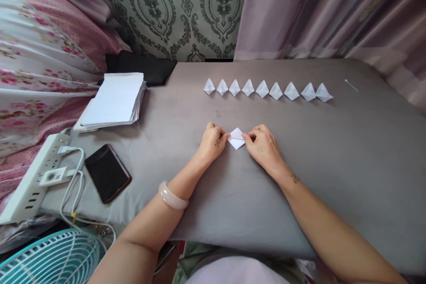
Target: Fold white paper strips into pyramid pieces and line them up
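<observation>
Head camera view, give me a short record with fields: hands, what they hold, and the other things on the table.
left hand: pinches the left edge of the small folded white paper piece
right hand: pinches its right edge
finished row: nine folded white paper shapes lined up beyond the hands
paper supply: stack of white sheets, far left
black smartphone: lying flat, screen dark
surface: grey cloth-covered table

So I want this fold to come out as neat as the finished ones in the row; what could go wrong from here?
1. Both hands, left and right, pinch the small white folded paper piece by its tips; an uneven pull might skew the crease or tear it.
2. The soft grey cloth-covered surface gives little backing, so creases may stay dull.
3. A reaching sleeve or arm could scatter the row of white folded paper shapes.
</observation>
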### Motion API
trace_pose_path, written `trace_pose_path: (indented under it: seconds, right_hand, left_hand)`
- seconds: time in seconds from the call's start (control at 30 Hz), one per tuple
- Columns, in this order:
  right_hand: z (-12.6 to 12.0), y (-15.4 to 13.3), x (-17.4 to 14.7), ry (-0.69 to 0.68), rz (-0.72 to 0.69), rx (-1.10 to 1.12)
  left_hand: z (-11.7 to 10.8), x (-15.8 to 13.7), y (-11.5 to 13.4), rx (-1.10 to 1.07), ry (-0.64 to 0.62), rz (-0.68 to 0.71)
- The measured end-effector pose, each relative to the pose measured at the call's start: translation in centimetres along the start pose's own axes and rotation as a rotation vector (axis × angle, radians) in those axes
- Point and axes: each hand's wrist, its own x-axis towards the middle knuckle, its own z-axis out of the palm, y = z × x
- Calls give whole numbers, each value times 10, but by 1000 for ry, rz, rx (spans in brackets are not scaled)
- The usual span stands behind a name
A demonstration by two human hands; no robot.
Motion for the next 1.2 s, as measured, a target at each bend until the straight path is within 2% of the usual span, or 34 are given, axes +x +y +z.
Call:
trace_pose_path:
  seconds: [0.17, 0.37, 0.47, 0.63, 0.8, 0.87, 1.03, 1.1, 1.2]
  right_hand:
    - [-1, -1, 0, -22, 25, -23]
    - [-5, -3, 2, -62, 73, -25]
    - [-7, -4, 3, -95, 102, -18]
    - [-10, -4, 4, -126, 106, -19]
    - [-11, 3, 7, -105, 128, -14]
    - [-11, 9, 8, -113, 113, 26]
    - [-14, 27, 9, -116, 57, 206]
    - [-17, 27, 7, -70, 52, 290]
    - [-18, 14, 0, 24, -110, 303]
  left_hand:
    - [5, -2, -1, 47, 4, 41]
    - [7, -4, 0, 248, 61, 143]
    - [7, -3, -2, 241, 66, 138]
    - [5, -2, -2, 193, 33, 92]
    - [1, -4, 5, 236, -104, 261]
    - [0, -3, 5, 253, -139, 293]
    - [2, -1, 3, 228, -125, 278]
    - [4, 0, 1, 223, -124, 270]
    - [6, 0, 0, 209, -104, 260]
